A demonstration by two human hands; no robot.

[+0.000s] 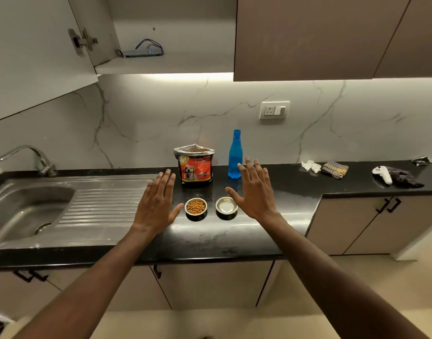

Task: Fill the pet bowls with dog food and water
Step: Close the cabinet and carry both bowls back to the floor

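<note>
Two small steel pet bowls stand side by side on the black counter [234,238]. The left bowl [196,208] is full of brown kibble. The right bowl [226,207] holds what looks like clear water. Behind them stands an opened red dog food bag [194,167] and, to its right, a blue water bottle [235,155] with no cap. My left hand [156,204] hovers flat, fingers spread, left of the kibble bowl. My right hand [255,192] hovers the same way right of the water bowl, in front of the bottle. Neither hand holds anything.
A steel sink [26,211] with drainboard and tap [36,157] fills the counter's left. On the right lie a crumpled tissue [311,165], a folded checked cloth [335,169], a white controller [382,174] and a dark rag. A wall socket [275,110] sits above; an upper cabinet door hangs open.
</note>
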